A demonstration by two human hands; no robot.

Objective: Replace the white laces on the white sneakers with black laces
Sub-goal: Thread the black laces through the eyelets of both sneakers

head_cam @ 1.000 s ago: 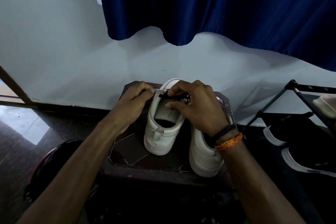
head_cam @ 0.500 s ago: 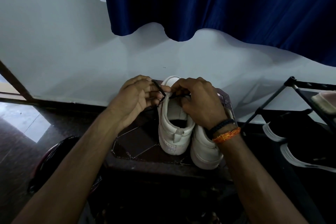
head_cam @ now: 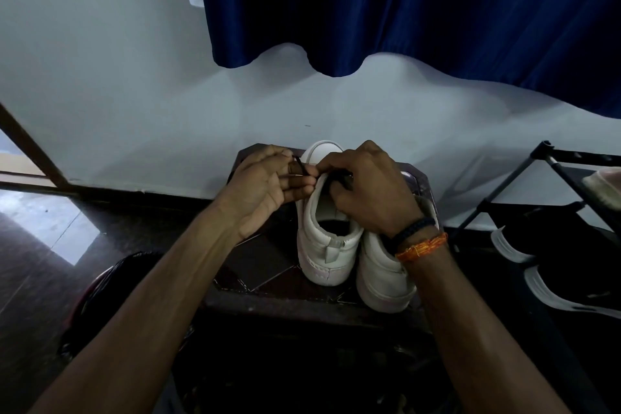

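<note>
While both sneakers are sitting heel-near on the dark stool (head_cam: pixel 268 265):
Left hand (head_cam: pixel 265 188): pinching black lace (head_cam: pixel 300 165) beside left sneaker (head_cam: pixel 327 239).
Right hand (head_cam: pixel 369 191): gripping lace over its tongue.
Right sneaker (head_cam: pixel 383 279): touching the left one.

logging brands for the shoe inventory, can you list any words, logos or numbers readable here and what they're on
No readable text in the head view.
Left white sneaker: the heel tab is blank as far as can be seen.
Right white sneaker: no mark visible on the heel.
Black shoes on the rack: white side stripes only, no lettering legible.
Black lace, pinched by the left hand: plain.
</note>
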